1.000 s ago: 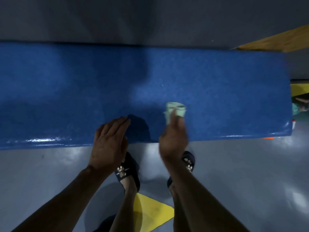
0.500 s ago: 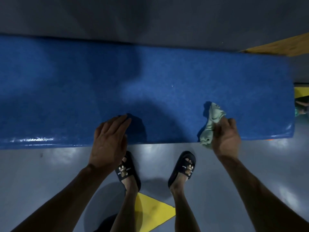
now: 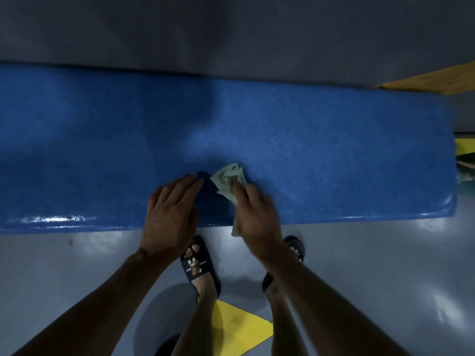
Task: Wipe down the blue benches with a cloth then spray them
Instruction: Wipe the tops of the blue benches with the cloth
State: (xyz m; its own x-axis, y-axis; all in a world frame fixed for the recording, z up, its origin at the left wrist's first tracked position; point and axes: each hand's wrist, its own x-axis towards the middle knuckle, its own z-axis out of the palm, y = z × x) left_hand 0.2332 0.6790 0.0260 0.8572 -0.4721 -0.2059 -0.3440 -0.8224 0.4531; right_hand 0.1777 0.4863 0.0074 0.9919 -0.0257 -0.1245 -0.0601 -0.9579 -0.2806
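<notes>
A person's right hand [image 3: 257, 214], gripping a crumpled pale-green cloth [image 3: 227, 182], has swept back leftward along the blue bench [image 3: 334, 155] from near its right end, stopping just beside the left hand [image 3: 169, 214] pressed flat, fingers straight; wiping appears ongoing, spraying still ahead. Glossy grey floor [image 3: 385, 265] bears a yellow marking [image 3: 236, 327].

The blue bench [image 3: 334, 150] has a speckled, faintly grainy top with a glossy front edge, the crumpled cloth [image 3: 226, 182] looks soft (pale green), and the grey floor [image 3: 385, 265] shines.
</notes>
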